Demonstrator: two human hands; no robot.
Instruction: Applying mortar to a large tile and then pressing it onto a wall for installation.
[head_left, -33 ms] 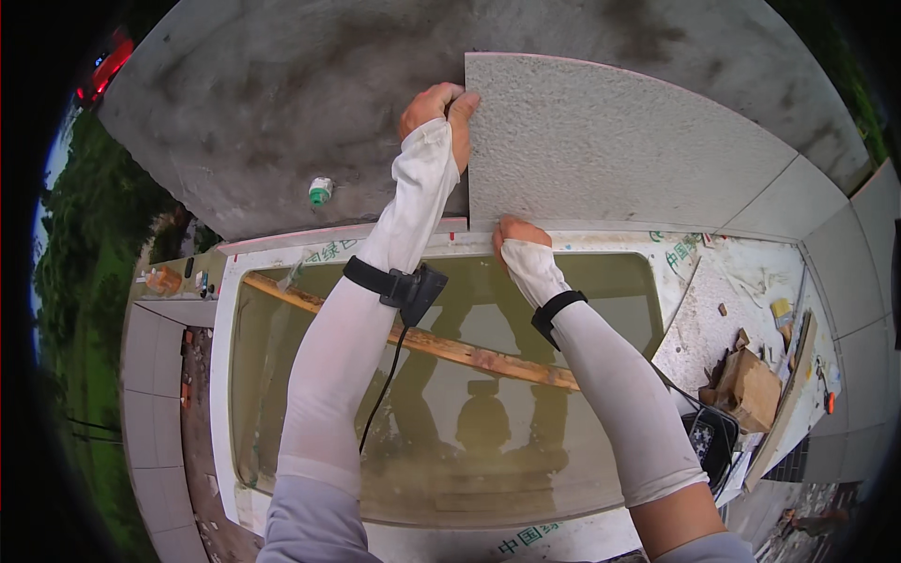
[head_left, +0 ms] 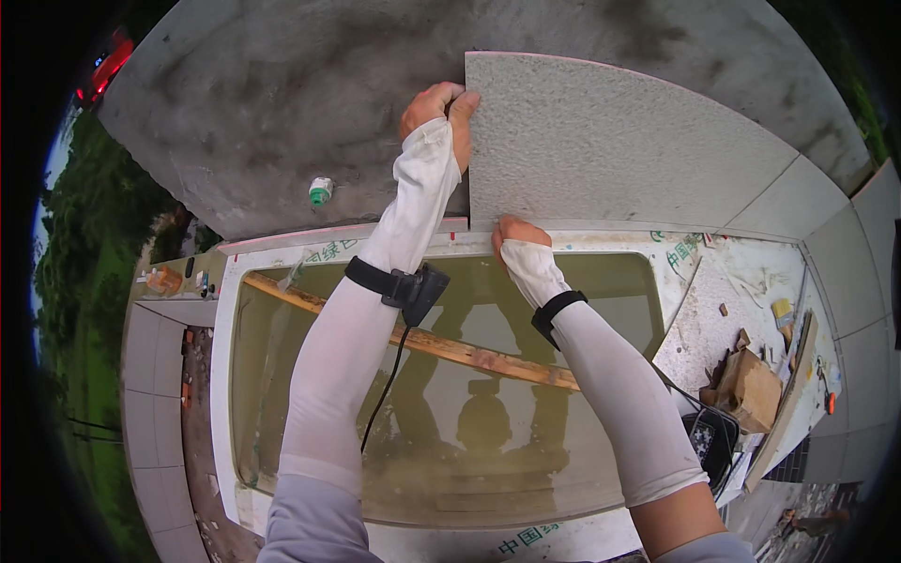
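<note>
A large pale grey wall tile (head_left: 610, 141) with a rough face stands against the bare cement wall (head_left: 282, 94), over the far rim of a water-filled tub. My left hand (head_left: 441, 111) grips its left edge near the upper corner, thumb at the front edge and the other fingers bent on the wall side. Down at the tile's lower edge is my right hand (head_left: 522, 231), closed, knuckles up against the tile, its fingertips hidden. White sleeves cover both forearms, and each wrist wears a black strap.
Below my arms lies the white-rimmed tub (head_left: 221, 375), crossed by a wooden strip (head_left: 450, 351). A green-capped pipe stub (head_left: 321, 191) sticks out of the wall. At right are a torn cardboard box (head_left: 748, 389), a black basket (head_left: 713, 436) and a wooden board (head_left: 784, 403).
</note>
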